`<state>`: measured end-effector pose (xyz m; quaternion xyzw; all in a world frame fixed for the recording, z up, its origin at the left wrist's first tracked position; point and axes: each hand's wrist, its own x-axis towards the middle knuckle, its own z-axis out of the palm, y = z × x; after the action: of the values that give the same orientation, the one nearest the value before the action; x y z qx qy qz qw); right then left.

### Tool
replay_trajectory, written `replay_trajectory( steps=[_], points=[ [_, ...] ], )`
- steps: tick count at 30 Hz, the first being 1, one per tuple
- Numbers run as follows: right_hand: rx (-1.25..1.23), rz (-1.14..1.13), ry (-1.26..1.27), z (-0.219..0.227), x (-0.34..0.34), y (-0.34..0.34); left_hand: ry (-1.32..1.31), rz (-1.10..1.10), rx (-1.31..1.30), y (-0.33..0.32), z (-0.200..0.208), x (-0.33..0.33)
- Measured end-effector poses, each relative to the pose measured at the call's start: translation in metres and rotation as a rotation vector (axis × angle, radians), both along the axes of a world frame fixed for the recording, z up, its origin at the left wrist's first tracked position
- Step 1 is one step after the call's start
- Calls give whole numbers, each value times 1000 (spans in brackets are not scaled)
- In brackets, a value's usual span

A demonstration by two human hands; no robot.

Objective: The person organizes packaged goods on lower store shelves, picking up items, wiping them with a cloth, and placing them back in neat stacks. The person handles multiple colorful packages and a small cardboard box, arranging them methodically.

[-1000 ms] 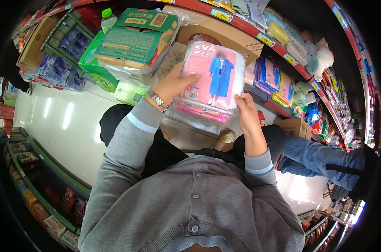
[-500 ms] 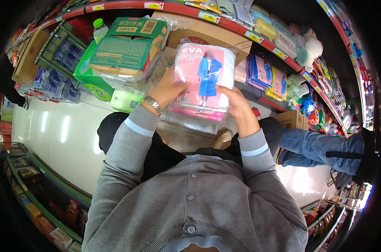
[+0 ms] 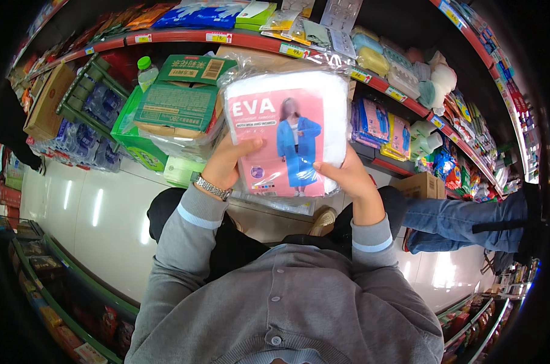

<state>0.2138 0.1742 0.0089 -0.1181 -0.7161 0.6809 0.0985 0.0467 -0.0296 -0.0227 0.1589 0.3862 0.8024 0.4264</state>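
Observation:
A packaged raincoat (image 3: 296,145) is held up in front of my chest, its clear plastic wrap crinkled at the top. White folded material shows around a pink label picturing a person in a blue coat. My left hand (image 3: 228,162), with a metal watch at the wrist, grips the pack's left edge, thumb on the label. Gripping the lower right edge is my right hand (image 3: 355,181), its thumb also on the front. Most fingers of both hands are hidden behind the pack. Below its bottom edge a clear plastic-wrapped thing (image 3: 281,205) shows in part.
Green and brown cartons (image 3: 181,97) are stacked left of the pack, beside a green-capped bottle (image 3: 146,73). A red-edged shelf (image 3: 251,40) with goods runs behind. Similar raincoat packs (image 3: 372,118) stand at right. A person's jeans-clad leg (image 3: 457,221) extends near my right side.
Both hands have lifted the raincoat pack closer and tilted it slightly, so it looks larger. The pink packs seen beneath it before are now hidden.

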Motion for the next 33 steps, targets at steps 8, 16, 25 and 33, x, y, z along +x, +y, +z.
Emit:
replay_trajectory(
  steps=[8, 16, 25, 33],
  points=[
    [198, 36, 32, 12, 0, 11, -32, 139, 76, 12, -4, 9],
    [-299, -212, 570, -21, 7, 8, -85, 295, 187, 22, -13, 10],
    [-680, -188, 466, -41, 23, -28, -71, 214, 190, 50, 6, 92],
    [-801, -348, 415, -49, 71, 31, -81, 209, 155, 81, 9, 111]
  ],
)
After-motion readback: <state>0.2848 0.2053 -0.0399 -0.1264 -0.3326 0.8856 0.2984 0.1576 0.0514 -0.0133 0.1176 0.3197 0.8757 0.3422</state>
